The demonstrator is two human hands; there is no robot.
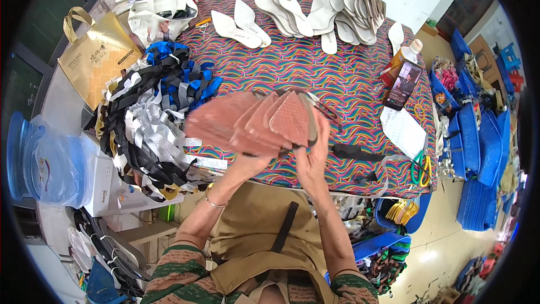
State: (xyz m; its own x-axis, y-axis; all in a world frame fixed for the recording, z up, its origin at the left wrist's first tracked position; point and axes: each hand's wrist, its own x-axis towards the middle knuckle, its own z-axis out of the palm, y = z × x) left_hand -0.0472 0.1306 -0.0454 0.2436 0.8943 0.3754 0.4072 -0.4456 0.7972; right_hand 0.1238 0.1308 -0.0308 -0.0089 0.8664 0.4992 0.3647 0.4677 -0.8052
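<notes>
A fanned stack of reddish-brown insoles (250,124) is held in both hands above the patterned table. My left hand (254,164) grips the stack from below, its fingers mostly hidden behind the pieces and the far left end blurred by motion. At the right end, my right hand (316,149) closes round the edge of the stack, thumb on the near side. Behind the right hand lie dark-handled scissors (326,110), partly covered. A black strap (357,153) lies on the cloth to the right of that hand.
White insoles (289,11) line the table's far edge. A heap of black, silver and blue straps (149,118) covers the left side. At right stand a phone (403,85) against a bottle (412,50), a white paper (403,130) and green-and-yellow-handled scissors (421,169). Blue bins (478,141) fill the far right.
</notes>
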